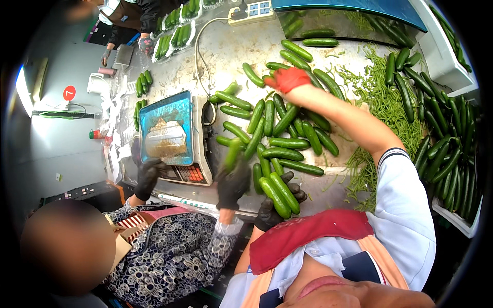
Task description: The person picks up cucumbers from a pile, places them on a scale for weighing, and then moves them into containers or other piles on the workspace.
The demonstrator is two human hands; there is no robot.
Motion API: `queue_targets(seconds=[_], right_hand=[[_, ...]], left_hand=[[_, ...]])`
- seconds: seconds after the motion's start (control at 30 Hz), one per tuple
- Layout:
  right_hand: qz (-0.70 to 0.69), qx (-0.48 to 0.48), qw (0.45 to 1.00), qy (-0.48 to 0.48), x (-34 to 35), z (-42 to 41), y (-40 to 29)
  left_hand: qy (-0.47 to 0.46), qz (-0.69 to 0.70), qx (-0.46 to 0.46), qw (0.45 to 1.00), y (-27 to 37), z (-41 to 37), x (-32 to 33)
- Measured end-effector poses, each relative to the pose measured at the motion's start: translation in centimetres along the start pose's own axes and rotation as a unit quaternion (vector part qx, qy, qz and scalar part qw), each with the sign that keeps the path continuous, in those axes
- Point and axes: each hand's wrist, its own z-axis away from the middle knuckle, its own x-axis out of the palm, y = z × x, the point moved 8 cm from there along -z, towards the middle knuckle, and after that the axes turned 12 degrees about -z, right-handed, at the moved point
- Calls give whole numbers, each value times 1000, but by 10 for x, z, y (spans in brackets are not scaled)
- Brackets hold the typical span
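My left hand (271, 213), in a black glove, holds two green cucumbers (283, 194) side by side near my red apron. My right hand (289, 79), in a red glove, reaches forward among the cucumbers farther up the metal table. Its fingers are at the end of one cucumber; whether they grip it is unclear. Between my hands lies a loose heap of cucumbers (287, 143). A co-worker's black-gloved hand (233, 184), blurred, carries another cucumber (232, 156) to my left.
A weighing scale (202, 142) with a blue pan (186, 115) stands left. Thin green pods (369, 146) cover the table at right, beside a white crate (458, 227) of cucumbers. A power strip (252, 13) and wrapped cucumber packs (181, 36) lie farther back, near another person's gloved hand (146, 45).
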Motion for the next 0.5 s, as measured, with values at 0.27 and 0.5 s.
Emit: queue_targets(seconds=[0.27, 0.5], right_hand=[[-244, -53, 963, 106, -27, 27, -19], [44, 210, 977, 6, -33, -44, 85]], left_hand=[[3, 15, -8, 1000, 4, 0, -2], [-8, 21, -3, 1000, 16, 4, 0]])
